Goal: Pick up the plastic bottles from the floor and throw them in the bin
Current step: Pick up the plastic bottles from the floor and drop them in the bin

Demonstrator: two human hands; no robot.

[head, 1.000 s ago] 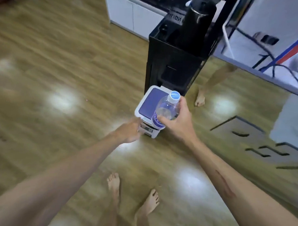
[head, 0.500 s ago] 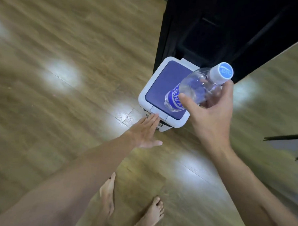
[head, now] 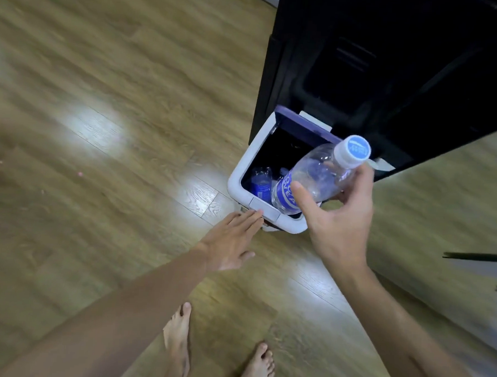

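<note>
Wooden flooring (head: pixel 107 142) is stretching beneath the white bin (head: pixel 243 171); the right hand (head: pixel 339 226) is gripping a clear bottle (head: pixel 313 177) over its opening, cap pointing up-right, base down-left; the left hand (head: pixel 233 239), fingers straight, is touching the bin's front edge.

The right hand (head: pixel 340 221) grips a clear plastic bottle (head: pixel 313 177) above the open bin (head: pixel 236 185). The left hand (head: pixel 230 241), fingers straight, touches the bin's front edge.

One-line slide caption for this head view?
Right hand holds a capped plastic bottle over the open bin; left hand touches its front button.
</note>
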